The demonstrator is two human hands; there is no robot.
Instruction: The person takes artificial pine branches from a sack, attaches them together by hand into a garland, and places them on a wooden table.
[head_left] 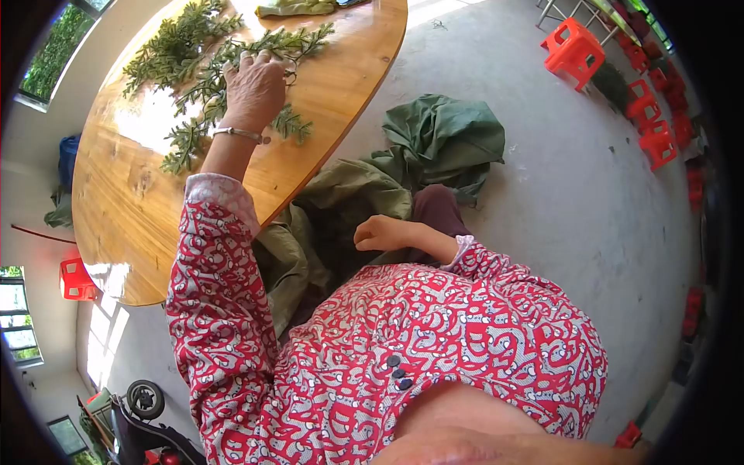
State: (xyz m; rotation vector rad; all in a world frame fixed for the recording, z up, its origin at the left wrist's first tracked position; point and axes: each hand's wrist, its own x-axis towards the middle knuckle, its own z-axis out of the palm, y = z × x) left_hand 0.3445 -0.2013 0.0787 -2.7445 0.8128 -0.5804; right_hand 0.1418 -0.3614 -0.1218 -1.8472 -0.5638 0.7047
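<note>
Over the wooden table [325,143] my left hand [257,87], with a bracelet at the wrist, has its fingers bent down around a green fir branch [215,81]. The branch spreads out on both sides of the hand, and its sprigs lie on the tabletop. Beyond it rests another bushy fir branch [167,50]. My right hand [381,233] is held low in front of my body, fingers curled in, with nothing visible in them. Below it, green cloth [353,186] is draped across my lap; part of it is hidden by my arm and shirt.
Yellow-green gloves or cloth [294,7] lie at the table's far edge. Dark green fabric [446,132] is heaped beside my legs. Red stools [573,53] stand at the far right, and another red stool [77,279] at left. A motorbike wheel [145,398] shows lower left.
</note>
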